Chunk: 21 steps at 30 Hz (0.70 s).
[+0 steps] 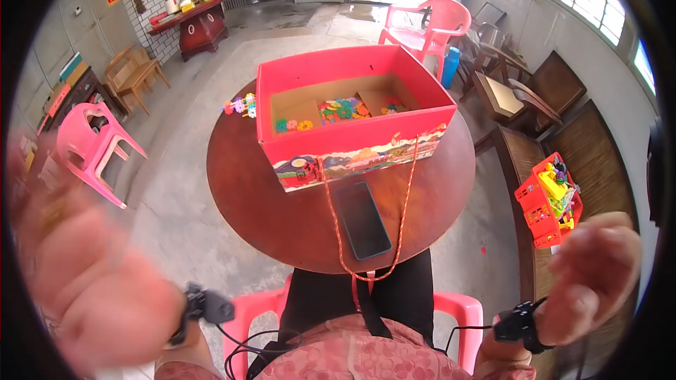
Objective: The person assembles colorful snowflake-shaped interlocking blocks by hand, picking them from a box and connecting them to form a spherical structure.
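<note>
While the left hand (105, 295) is hovering at near left, apparently holding nothing, its blur is hiding whether the fingers are curled. At the far left of the round table (239, 183), a cluster of flower-shaped pieces (244, 105) is sitting beside the open red box (352, 139). That box is standing on the table's far half, with loose pieces (345, 109) lying inside; being cardboard, it is probably feeling light and stiffish, its walls flexing if squeezed, so opposite sides are offering the best hold. Its rope handle (365, 279) is drooping softly around a dark phone (362, 222), likely slick and breakable, its long edges suiting a grip. At near right, the right hand (595, 274) is hovering empty, loosely spread, well apart from the box.
</note>
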{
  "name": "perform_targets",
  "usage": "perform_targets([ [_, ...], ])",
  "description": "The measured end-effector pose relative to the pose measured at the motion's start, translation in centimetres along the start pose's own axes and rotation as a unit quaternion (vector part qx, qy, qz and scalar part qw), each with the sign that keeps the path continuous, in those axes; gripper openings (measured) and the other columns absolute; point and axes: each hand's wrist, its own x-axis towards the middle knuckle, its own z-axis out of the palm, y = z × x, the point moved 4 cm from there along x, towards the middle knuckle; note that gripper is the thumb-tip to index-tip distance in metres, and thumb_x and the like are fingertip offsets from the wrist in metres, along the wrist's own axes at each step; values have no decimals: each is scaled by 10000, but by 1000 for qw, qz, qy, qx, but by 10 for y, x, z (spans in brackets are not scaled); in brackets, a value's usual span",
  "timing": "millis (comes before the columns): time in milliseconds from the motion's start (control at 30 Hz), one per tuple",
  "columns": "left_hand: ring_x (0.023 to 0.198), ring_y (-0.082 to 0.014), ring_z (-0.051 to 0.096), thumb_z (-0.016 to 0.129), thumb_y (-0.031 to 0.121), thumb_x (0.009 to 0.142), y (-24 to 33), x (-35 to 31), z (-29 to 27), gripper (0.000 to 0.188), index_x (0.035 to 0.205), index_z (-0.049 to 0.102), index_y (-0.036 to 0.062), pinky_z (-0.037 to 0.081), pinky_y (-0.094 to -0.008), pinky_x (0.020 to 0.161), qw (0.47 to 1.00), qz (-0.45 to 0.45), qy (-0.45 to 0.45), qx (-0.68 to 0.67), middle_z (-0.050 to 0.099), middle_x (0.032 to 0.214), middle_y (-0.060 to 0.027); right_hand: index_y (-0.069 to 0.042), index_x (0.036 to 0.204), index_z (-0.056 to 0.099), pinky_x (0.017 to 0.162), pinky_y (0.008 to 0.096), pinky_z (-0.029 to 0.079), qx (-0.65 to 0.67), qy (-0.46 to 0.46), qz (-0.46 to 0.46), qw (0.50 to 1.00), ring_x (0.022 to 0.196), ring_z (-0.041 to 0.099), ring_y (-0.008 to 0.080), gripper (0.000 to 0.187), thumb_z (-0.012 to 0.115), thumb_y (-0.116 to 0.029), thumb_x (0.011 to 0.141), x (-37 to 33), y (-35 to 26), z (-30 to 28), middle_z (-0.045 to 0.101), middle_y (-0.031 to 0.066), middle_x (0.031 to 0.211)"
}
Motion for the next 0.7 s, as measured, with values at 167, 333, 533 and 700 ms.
perform_targets([
  [167, 1113, -284, 510, 640, 120, 788, -85, -112, -44, 446, 1194, 486, 17, 371, -377, 958, 857, -303, -287, 302, 545, 1146, -139, -15, 956, 578, 531, 228, 430, -19, -158, 186, 970, 617, 572, 122, 250, 649, 8, 718, -38, 66, 76, 600, 72, 806],
  [333, 1160, -321, 441, 630, 118, 787, -152, -177, -26, 467, 1214, 461, 32, 342, -419, 967, 752, -253, -432, 428, 484, 1194, -159, -47, 1004, 557, 600, 348, 472, -89, -275, 185, 939, 665, 591, 246, 310, 691, -69, 725, -100, 134, 130, 586, 113, 798],
  [533, 1059, -339, 514, 634, 107, 780, -195, -198, -36, 402, 1153, 499, 43, 387, -434, 871, 690, -248, -463, 497, 555, 1080, -169, -29, 1163, 446, 718, 436, 476, -249, -429, 172, 851, 895, 554, 357, 610, 711, -359, 724, -144, 164, 189, 532, 180, 956],
  [700, 884, -325, 582, 623, 111, 789, -200, -194, -36, 219, 994, 562, 64, 419, -428, 749, 664, -281, -485, 496, 618, 864, -139, -21, 1271, 395, 699, 458, 477, -336, -464, 176, 801, 981, 521, 350, 801, 660, -539, 720, -166, 169, 221, 488, 223, 1042],
])
